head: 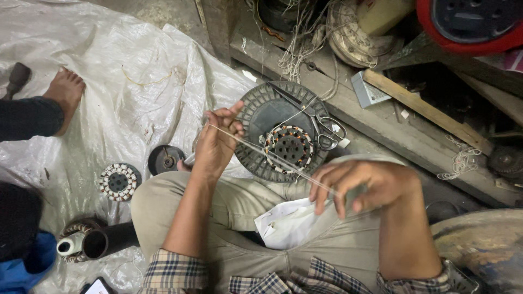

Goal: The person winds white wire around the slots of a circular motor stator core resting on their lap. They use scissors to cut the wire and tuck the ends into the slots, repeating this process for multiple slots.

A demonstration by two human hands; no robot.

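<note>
Cluttered workshop floor under a white plastic sheet (109, 65); left hand (217, 144) and right hand (364, 184) pinch a thin string (272, 158) stretched taut, slanting upper-left to lower-right

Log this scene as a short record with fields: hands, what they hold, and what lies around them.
Left hand: pinches one end of a thin pale strip
Right hand: pinches the other end, strip taut between the hands
Beneath strip: round dark housing holding a wound stator
On housing: scissors
On lap: white paper
On plastic sheet: second stator
Far left: another person's bare foot
</note>
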